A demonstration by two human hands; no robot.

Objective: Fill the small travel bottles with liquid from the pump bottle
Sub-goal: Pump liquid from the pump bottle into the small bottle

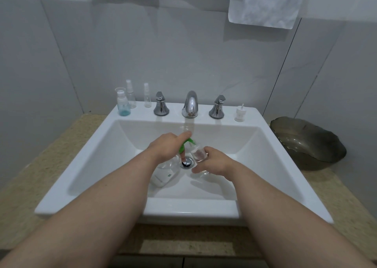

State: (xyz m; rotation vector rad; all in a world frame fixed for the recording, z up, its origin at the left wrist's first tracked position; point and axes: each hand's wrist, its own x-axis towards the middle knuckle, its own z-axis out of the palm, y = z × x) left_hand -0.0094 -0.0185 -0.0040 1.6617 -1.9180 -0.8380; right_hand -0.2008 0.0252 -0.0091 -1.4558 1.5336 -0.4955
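Note:
Over the white sink basin [255, 165], my left hand [166, 148] grips a clear pump bottle [165, 174] with a green pump head [186, 144]; the index finger lies along the top of the pump. My right hand [212, 161] holds a small clear travel bottle [199, 152], tilted with its mouth at the green nozzle. Three more small bottles stand on the sink's back ledge at the left: one with blue liquid [122, 102] and two clear spray bottles [130, 94] [147, 95]. A white pump cap [240, 113] stands on the ledge at the right.
A chrome faucet [190, 104] with two handles [161, 104] [217, 107] rises at the back of the sink. The drain [186, 162] lies just under the bottles. A dark glass bowl [308, 141] sits on the speckled counter at right. Two white towels hang above.

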